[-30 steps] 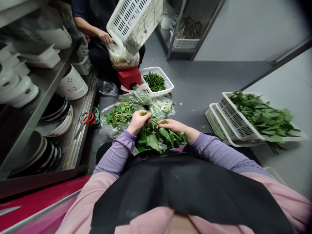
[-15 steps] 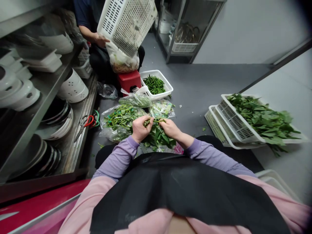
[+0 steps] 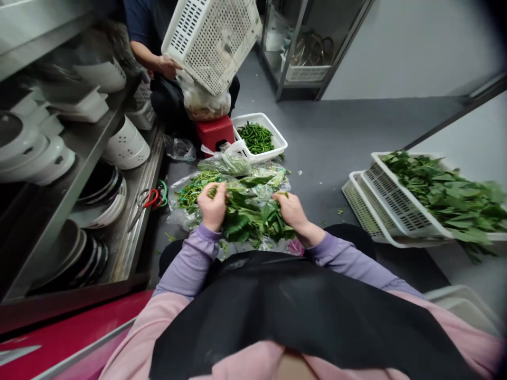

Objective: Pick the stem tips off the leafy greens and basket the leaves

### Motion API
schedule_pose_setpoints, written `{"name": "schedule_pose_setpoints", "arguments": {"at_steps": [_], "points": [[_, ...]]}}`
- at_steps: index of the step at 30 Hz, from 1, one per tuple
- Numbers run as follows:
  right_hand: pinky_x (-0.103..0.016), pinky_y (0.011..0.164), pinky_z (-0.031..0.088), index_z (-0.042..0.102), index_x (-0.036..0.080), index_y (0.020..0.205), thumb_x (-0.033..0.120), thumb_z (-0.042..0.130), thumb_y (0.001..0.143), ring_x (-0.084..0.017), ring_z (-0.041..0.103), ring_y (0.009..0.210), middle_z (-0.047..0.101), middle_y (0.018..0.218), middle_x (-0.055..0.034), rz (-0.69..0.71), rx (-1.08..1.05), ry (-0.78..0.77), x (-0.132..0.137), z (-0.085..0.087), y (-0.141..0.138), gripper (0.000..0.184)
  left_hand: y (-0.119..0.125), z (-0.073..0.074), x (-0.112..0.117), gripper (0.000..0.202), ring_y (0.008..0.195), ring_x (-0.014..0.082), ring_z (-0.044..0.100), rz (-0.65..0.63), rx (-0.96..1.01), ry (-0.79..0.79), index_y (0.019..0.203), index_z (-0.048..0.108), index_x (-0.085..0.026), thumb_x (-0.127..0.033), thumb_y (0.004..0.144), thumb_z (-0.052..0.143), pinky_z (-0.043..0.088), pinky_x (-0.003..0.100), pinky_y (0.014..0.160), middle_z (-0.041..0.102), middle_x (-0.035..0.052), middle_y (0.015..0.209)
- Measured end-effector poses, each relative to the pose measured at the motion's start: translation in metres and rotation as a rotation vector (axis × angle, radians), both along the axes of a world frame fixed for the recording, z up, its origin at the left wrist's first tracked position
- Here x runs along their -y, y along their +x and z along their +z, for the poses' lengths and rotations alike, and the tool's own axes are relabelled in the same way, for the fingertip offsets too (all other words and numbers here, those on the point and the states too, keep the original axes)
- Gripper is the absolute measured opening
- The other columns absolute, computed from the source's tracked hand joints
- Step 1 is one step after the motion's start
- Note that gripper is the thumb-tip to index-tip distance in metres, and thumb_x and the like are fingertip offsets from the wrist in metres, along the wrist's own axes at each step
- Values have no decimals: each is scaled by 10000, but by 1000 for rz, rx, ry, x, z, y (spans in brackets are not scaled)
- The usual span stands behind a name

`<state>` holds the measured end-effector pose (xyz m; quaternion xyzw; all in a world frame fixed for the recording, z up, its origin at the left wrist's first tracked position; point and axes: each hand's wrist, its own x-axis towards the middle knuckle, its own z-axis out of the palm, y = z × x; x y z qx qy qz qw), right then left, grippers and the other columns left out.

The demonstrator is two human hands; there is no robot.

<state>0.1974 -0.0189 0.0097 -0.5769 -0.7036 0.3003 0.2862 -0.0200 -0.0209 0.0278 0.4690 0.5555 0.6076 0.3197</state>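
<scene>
Greens (image 3: 237, 221) are hanging from the left hand (image 3: 213, 207), its grip clasping stems (image 3: 213, 191), while the right hand (image 3: 292, 211) is pinching more greens.

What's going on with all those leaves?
The left hand grips a bunch of greens by the stems, and the right hand pinches some too. Across from them, another person has a hand at a tilted basket, just above a bag on a red stool. Green peppers sit in a tray nearby, and more leaves are heaped in a crate on the right.
</scene>
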Motion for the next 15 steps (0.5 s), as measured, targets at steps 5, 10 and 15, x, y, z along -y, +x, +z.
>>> {"name": "schedule_pose_setpoints", "arguments": {"at_steps": [5, 10, 15], "points": [[-273, 647, 389, 540, 167, 690, 372, 410, 787, -162, 501, 650, 566, 671, -32, -184, -153, -52, 9, -11, 40, 262, -39, 2, -28, 229, 410, 60, 429, -11, 180, -65, 666, 524, -149, -363, 721, 582, 366, 187, 417, 489, -40, 497], [-303, 725, 398, 646, 173, 876, 364, 518, 765, -190, 548, 740, 643, 814, -68, 26, -71, 124, -5, 45, 27, 256, -34, 9, -19, 239, 424, 71, 449, -235, 98, -67, 663, 563, -144, -373, 706, 617, 372, 197, 416, 508, -28, 498], [-300, 747, 358, 694, 214, 850, 293, 570, 727, -187, 537, 755, 653, 761, -57, 550, 266, 235, -38, 92, -25, 192, -20, 19, -9, 255, 420, 76, 452, -449, 5, -120, 662, 577, -139, -385, 709, 626, 377, 209, 435, 524, -17, 492]]}}
